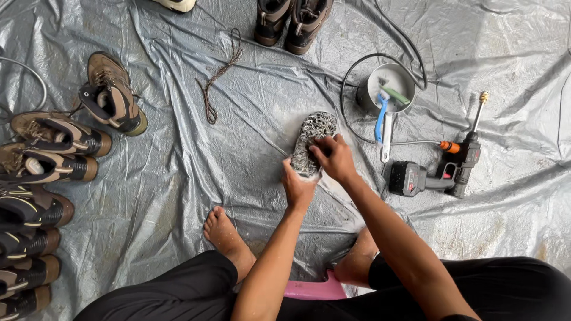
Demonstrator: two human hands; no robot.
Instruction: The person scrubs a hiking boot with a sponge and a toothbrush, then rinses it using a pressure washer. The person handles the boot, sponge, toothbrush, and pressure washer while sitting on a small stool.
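A shoe (pixel 313 134) lies sole-up on the grey tarp (pixel 178 154), its tread covered in soapy foam. My left hand (pixel 297 187) grips the shoe's near end from below. My right hand (pixel 334 157) rests on the sole with its fingers closed; what it holds is hidden by the fingers. Both forearms reach forward from my lap, with my bare feet (pixel 223 232) on the tarp beside them.
Several brown and black shoes (pixel 41 178) line the left edge, and a pair of boots (pixel 291 21) stands at the top. A loose lace (pixel 217 77) lies nearby. A metal bowl (pixel 386 86) with brushes and a cordless spray gun (pixel 437 172) with hose sit at the right.
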